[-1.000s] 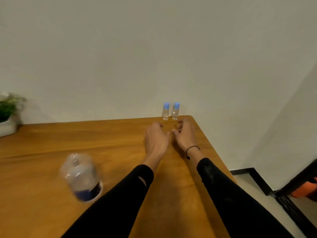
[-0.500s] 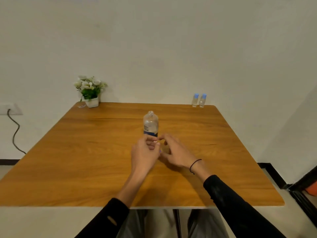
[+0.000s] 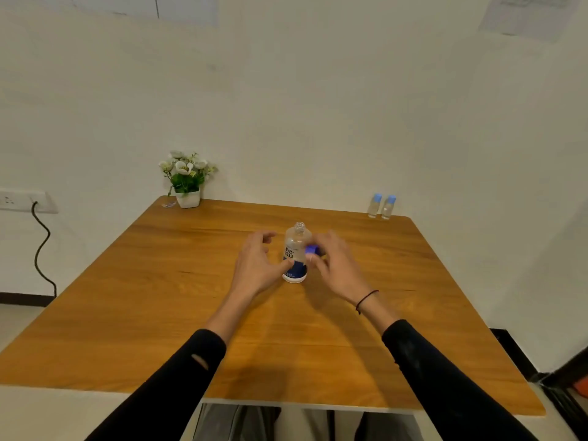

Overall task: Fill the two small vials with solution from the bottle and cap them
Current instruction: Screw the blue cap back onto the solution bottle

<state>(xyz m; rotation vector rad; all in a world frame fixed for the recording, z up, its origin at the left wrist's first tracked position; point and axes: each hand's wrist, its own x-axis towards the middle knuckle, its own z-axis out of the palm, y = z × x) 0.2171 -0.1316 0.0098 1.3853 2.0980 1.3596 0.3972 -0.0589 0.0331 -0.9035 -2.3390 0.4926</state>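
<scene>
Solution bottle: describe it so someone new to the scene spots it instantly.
On the wooden table, look mid-surface, between the left hand and right hand. The bottle stands upright there, clear with a dark blue lower label and open neck, far bigger than the two blue-capped vials at the far right corner.

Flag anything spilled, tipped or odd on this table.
Nothing stands out. The bottle stands upright, uncapped, and its blue cap is pinched in the right hand. Both vials stand capped at the table's far corner. No spill shows.
</scene>
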